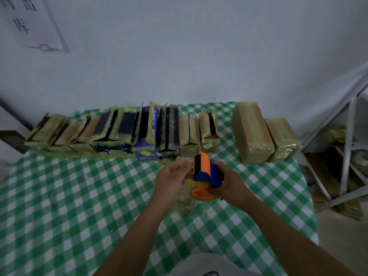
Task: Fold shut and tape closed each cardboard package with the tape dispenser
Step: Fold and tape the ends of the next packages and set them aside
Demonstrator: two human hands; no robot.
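Observation:
My right hand (229,184) grips an orange and blue tape dispenser (205,172) loaded with a roll of clear yellowish tape, held above the middle of the table. My left hand (172,177) is beside it on the left, fingers curled, pinching the loose end of the tape at the dispenser's mouth. A strip of tape (184,198) hangs down below the hands. Behind them, a row of several open cardboard packages (119,132) stands along the back of the table, flaps up. Two closed, taped brown packages (253,132) stand at the back right.
A green and white checked cloth (69,196) covers the table. A white wall rises right behind the packages. To the right of the table stands a metal rack (346,156) with more wrapped packages on its lower shelves.

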